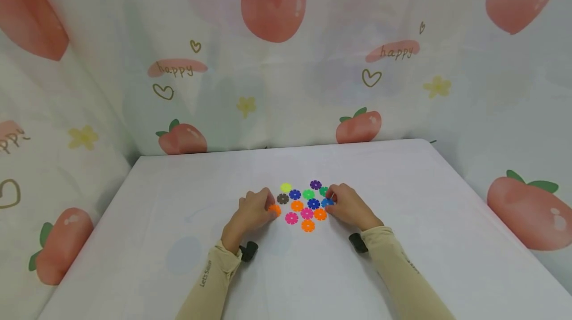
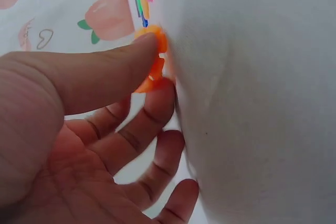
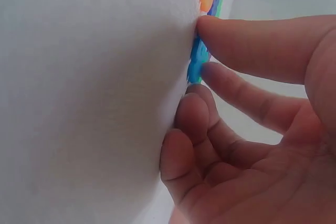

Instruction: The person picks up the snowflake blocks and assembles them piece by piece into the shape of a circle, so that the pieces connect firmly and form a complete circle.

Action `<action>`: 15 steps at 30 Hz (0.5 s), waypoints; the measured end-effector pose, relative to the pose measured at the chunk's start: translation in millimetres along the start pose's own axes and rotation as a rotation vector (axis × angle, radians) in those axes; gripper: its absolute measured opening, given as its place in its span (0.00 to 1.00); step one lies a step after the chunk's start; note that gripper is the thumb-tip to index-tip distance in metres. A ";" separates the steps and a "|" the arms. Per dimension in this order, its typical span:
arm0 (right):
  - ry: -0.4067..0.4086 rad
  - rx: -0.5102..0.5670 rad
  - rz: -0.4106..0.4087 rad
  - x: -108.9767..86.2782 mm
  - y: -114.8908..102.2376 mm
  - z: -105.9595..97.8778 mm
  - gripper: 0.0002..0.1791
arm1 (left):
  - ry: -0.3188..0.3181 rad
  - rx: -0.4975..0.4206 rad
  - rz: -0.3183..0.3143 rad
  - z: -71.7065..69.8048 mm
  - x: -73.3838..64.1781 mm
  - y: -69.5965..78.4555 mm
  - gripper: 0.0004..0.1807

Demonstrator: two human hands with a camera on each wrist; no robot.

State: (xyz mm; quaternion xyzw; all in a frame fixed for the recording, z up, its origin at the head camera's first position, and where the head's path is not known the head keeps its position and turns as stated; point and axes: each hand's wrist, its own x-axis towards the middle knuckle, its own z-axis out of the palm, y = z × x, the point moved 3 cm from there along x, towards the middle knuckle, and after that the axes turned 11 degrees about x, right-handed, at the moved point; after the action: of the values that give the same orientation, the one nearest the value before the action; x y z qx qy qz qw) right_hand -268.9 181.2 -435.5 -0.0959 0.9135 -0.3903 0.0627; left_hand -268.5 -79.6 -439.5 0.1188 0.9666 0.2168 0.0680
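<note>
In the head view, a cluster of flat, notched plastic discs lies on the white table between the two hands. My left hand (image 1: pixel 255 209), at the left side of the cluster, pinches an orange notched disc (image 2: pixel 157 66) between thumb and fingertip. The right hand (image 1: pixel 350 206) is at the cluster's right side, its thumb and index fingertip on opposite edges of a light blue notched disc (image 3: pixel 197 59). Close by lie a green disc (image 1: pixel 323 191), partly covered by the right fingers, and another orange disc (image 1: pixel 320 214). The other right fingers rest curled against the tabletop.
Other discs include yellow (image 1: pixel 286 187), purple (image 1: pixel 316 184), dark grey (image 1: pixel 283 199) and pink (image 1: pixel 292 218). A white cloth covers the table (image 1: pixel 178 196). Behind it hangs a peach-printed curtain (image 1: pixel 304 77). Black wrist cameras (image 1: pixel 250 251) sit below both hands, near the tabletop.
</note>
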 end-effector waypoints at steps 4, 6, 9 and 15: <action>0.017 0.025 -0.003 -0.4 1.0 -1.2 0.14 | -0.015 -0.064 -0.047 -1.2 -0.9 -2.8 0.10; 0.034 0.048 -0.001 -0.1 2.4 -3.2 0.12 | -0.014 -0.110 -0.067 -3.2 -2.1 -4.2 0.09; 0.070 0.082 0.005 0.7 6.4 -6.6 0.09 | 0.002 -0.181 -0.082 -6.6 -3.5 -6.2 0.07; 0.091 0.171 -0.001 0.1 11.4 -14.4 0.10 | 0.045 -0.232 -0.091 -11.7 -0.1 -9.5 0.07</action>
State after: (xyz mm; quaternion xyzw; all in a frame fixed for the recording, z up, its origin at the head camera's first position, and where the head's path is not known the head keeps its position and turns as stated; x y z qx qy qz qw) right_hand -273.2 199.0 -433.8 -0.0727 0.8787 -0.4709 0.0289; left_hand -272.5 -92.7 -433.2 0.0612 0.9407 0.3264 0.0694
